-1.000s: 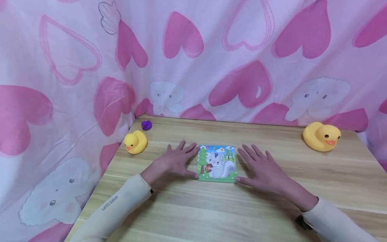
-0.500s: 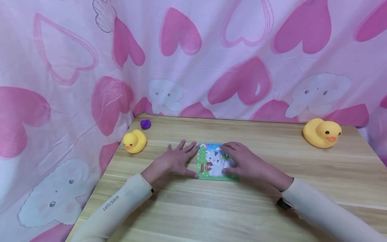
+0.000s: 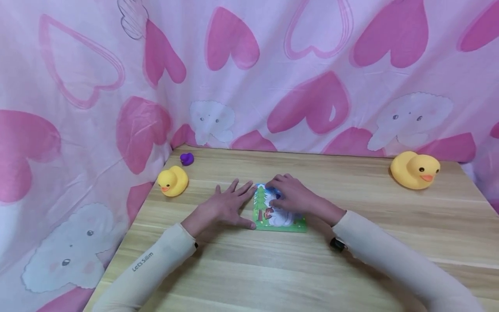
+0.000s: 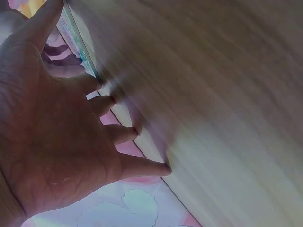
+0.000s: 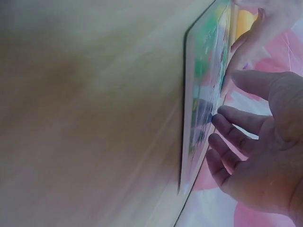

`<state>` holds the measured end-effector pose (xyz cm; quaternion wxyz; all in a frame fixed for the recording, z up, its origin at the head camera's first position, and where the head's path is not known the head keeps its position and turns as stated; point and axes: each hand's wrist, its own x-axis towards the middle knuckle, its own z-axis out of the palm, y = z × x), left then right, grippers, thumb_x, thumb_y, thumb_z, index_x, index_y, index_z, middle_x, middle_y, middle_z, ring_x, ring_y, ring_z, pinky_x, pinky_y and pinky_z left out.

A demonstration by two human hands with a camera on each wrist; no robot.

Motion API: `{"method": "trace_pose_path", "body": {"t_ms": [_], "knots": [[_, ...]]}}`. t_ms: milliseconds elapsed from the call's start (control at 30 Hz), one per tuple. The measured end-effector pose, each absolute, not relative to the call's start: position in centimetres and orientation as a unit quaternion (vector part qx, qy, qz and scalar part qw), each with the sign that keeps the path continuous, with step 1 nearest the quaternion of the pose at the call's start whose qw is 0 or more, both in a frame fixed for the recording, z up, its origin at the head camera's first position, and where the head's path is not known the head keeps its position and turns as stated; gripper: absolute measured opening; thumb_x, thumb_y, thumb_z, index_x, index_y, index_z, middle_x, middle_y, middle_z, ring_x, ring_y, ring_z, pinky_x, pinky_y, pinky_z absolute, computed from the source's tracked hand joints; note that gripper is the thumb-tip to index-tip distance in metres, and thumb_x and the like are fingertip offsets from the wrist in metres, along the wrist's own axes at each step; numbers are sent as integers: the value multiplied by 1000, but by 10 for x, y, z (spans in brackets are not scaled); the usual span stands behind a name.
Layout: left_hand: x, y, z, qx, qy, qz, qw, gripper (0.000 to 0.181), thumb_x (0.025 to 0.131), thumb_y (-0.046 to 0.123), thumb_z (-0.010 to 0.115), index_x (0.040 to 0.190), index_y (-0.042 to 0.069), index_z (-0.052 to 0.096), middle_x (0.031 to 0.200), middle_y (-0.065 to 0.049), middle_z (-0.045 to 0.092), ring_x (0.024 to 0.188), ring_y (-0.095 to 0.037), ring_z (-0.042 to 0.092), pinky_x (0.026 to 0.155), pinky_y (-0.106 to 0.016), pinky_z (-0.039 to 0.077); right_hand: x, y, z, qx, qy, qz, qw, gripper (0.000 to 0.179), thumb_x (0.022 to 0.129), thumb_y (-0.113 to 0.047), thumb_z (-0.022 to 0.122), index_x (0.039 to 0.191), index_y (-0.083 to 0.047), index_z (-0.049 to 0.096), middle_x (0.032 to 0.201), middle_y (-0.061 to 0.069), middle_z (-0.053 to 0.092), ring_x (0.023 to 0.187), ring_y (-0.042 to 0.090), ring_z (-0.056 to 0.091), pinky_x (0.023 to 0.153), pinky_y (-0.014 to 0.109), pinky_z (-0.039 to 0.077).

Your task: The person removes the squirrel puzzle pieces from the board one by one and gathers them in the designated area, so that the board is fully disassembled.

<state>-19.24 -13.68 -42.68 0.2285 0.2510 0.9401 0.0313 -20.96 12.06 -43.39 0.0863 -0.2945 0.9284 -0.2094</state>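
A square picture board (image 3: 281, 220) with a squirrel, a tree and a green border lies flat on the wooden table (image 3: 249, 268). It looks like a thin jigsaw puzzle, though its seams are hard to make out. At its left edge my left hand (image 3: 226, 209) rests with spread fingers, the fingertips down on the tabletop in the left wrist view. My right hand (image 3: 294, 195) is over the board's upper part and hides that part. In the right wrist view the right hand's fingers (image 5: 232, 135) bend slightly at the board's surface, gripping nothing visible.
Left of the hands sit a yellow rubber duck (image 3: 173, 181) and a small purple duck (image 3: 187, 159). A larger yellow duck (image 3: 415, 170) stands at the back right. A pink heart-patterned curtain (image 3: 312, 65) hangs along the table's back and left.
My right hand has moved left from beside the board's right edge to over its upper part. The left hand and the board stay where they were; the view has tilted slightly.
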Motion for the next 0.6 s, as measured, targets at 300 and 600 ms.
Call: {"method": "trace_pose_path", "body": {"t_ms": [300,600], "knots": [[-195,-137,-426,253,940,26,227,119,81,88,62,170,39,2,180,13,-6,167,-39,-3,121,-85,10,-218,108,-432,-265,939,-192,102,58,88,-31,88,138,-14,66,138,8,63,120,27,54,105,47,50],[-193,-137,-426,253,939,32,232,120,81,87,64,171,37,2,180,12,-6,167,-39,-4,121,-85,9,-223,101,-430,-241,939,-208,128,56,83,-27,92,133,-14,70,131,8,65,116,25,54,102,43,53]]}}
